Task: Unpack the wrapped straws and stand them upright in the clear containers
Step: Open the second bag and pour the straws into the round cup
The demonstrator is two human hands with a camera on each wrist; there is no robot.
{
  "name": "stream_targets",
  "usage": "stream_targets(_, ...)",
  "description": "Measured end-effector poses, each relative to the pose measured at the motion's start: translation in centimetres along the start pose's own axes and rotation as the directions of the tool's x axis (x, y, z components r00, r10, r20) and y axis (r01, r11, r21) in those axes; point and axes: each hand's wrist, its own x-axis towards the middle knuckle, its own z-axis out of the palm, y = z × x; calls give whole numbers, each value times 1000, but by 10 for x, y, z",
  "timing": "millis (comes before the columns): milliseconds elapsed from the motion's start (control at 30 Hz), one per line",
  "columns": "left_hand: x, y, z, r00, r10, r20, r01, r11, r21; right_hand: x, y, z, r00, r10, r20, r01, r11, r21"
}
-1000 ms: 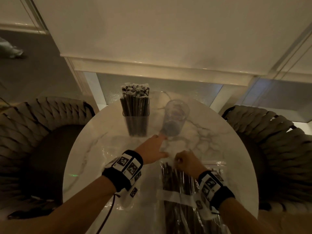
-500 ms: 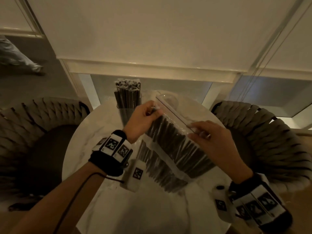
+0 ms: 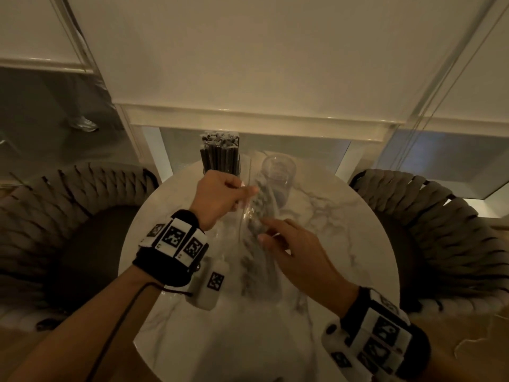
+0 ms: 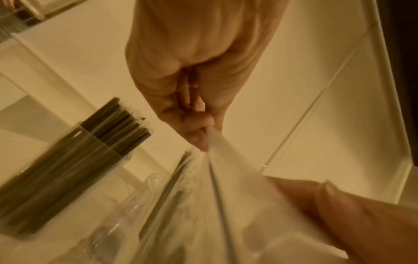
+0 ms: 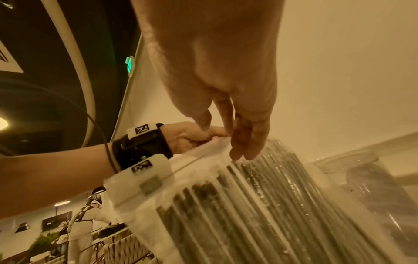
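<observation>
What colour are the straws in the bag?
Dark, nearly black; the straws show best in the right wrist view, through the clear bag.

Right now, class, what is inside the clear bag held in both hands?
Dark straws fill the bag, lying side by side. The left hand pinches its top edge; the right hand touches its side. The straws' count and lower ends cannot be seen.

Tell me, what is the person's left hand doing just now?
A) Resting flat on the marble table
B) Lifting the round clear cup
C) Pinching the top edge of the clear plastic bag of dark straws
C: the left hand pinches the top edge of the clear plastic bag of dark straws, held above the table.
</observation>
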Motion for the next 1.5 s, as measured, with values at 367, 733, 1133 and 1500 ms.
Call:
stream_targets(367, -12, 6, 16, 964, -153, 218, 216, 929, -301, 59, -4, -2, 926, 340, -164, -259, 888, 380)
stream_targets(733, -19, 7, 22, 953, -125, 277, 190, 957, -220, 58, -6, -20, 916, 342, -208, -259, 903, 343)
stream_targets(1133, -29, 11, 27, 917, -222, 331, 366, 797, -480, 53, -5, -12, 887, 341, -312, -241, 917, 317)
stream_targets(1500, -30, 16, 33, 980, -186, 71, 199, 889, -413, 55, 9, -15, 852, 453, -263, -298, 832, 468)
